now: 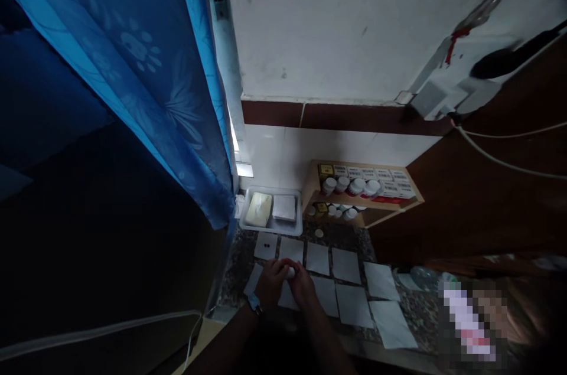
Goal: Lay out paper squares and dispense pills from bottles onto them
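Pinching: left hand (270, 284), right hand (303, 286) around white bottle (290, 273), near tray (271, 230)
Pellets (265, 245): two, on sheet (266, 238) just before tray
Other sheets (346, 266): none visible, likely left

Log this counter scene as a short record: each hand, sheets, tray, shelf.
Left hand: on a small white object; wristband worn
Right hand: around the same object
Sheets: two rows on the speckled counter; two dark pieces on the back-left one
Tray: yellowish pack, white stack
Shelf: bottles, boxes
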Demonstrator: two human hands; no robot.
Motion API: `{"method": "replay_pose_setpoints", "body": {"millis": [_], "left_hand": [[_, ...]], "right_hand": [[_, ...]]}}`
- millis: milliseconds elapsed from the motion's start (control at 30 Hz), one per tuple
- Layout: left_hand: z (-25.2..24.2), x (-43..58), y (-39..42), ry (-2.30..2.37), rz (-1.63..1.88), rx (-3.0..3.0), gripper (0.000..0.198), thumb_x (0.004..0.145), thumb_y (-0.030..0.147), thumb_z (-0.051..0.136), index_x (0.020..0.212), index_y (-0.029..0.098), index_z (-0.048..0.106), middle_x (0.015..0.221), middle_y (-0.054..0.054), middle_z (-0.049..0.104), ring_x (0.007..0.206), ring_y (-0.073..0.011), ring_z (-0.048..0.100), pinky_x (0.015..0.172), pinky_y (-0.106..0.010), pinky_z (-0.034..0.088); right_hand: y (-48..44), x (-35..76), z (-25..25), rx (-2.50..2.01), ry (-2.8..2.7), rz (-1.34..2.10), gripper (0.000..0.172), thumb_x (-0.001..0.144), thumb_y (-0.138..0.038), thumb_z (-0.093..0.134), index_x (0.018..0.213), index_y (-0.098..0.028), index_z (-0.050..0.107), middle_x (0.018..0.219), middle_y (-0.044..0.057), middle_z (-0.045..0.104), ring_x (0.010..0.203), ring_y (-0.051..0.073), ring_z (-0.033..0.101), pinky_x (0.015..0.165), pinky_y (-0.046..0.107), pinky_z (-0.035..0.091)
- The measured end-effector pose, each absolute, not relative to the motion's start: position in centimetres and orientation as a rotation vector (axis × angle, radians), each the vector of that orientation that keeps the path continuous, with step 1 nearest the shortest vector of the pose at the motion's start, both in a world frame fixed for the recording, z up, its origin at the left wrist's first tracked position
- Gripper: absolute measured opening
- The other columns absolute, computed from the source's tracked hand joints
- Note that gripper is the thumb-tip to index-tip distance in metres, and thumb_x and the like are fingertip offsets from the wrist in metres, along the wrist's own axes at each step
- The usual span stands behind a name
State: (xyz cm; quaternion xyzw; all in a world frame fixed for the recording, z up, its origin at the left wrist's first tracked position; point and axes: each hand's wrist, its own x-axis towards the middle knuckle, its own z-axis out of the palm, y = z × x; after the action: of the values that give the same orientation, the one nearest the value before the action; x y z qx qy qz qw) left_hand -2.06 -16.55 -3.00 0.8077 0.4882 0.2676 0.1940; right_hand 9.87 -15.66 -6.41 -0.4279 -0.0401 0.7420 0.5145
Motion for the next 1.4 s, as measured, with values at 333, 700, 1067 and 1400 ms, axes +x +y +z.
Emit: {"method": "replay_pose_setpoints", "body": {"millis": [333, 700, 1067, 1400], "left_hand": [[-2.1, -2.4, -16.2, 1.465, 0.873, 1.984, 0.03, 0.078, 0.012, 0.049, 0.103, 0.02, 0.064, 0.093, -0.008, 0.062, 0.091, -0.0218, 0.053, 0.079, -0.038, 0.046], [-3.5, -1.7, -16.6, 1.552, 1.008, 1.768, 0.033, 0.071, 0.009, 0.056, 0.102, 0.019, 0.064, 0.099, -0.008, 0.062, 0.094, -0.0206, 0.056, 0.084, -0.038, 0.048], [-6.0, -0.1, -15.9, 1.576, 1.07, 1.388, 0.036, 0.062, 0.012, 0.064, 0.098, 0.017, 0.066, 0.098, -0.008, 0.066, 0.093, -0.022, 0.06, 0.083, -0.038, 0.05], [-5.3, 1.0, -15.2, 1.38, 1.188, 1.071, 0.037, 0.059, 0.025, 0.072, 0.094, 0.015, 0.068, 0.094, -0.007, 0.068, 0.087, -0.0211, 0.062, 0.078, -0.033, 0.052]], "right_hand": [[-14.9, 10.3, -6.6, -0.985, 0.034, 1.791, 0.019, 0.063, -0.03, 0.07, 0.074, -0.015, 0.071, 0.081, 0.005, 0.072, 0.084, 0.018, 0.064, 0.081, 0.028, 0.048], [-15.0, 10.3, -6.1, -1.27, -0.375, 1.597, 0.041, 0.056, -0.032, 0.068, 0.094, -0.02, 0.068, 0.111, 0.01, 0.065, 0.11, 0.026, 0.055, 0.093, 0.04, 0.043], [-12.3, 10.9, -4.4, -1.827, -1.175, 1.271, 0.045, 0.066, -0.022, 0.043, 0.102, -0.01, 0.067, 0.109, 0.014, 0.066, 0.107, 0.025, 0.058, 0.095, 0.038, 0.041], [-11.0, 12.2, -0.7, -1.849, -1.673, 1.286, 0.053, 0.066, -0.01, 0.039, 0.113, -0.012, 0.061, 0.114, 0.011, 0.064, 0.109, 0.02, 0.057, 0.095, 0.031, 0.04]]}}
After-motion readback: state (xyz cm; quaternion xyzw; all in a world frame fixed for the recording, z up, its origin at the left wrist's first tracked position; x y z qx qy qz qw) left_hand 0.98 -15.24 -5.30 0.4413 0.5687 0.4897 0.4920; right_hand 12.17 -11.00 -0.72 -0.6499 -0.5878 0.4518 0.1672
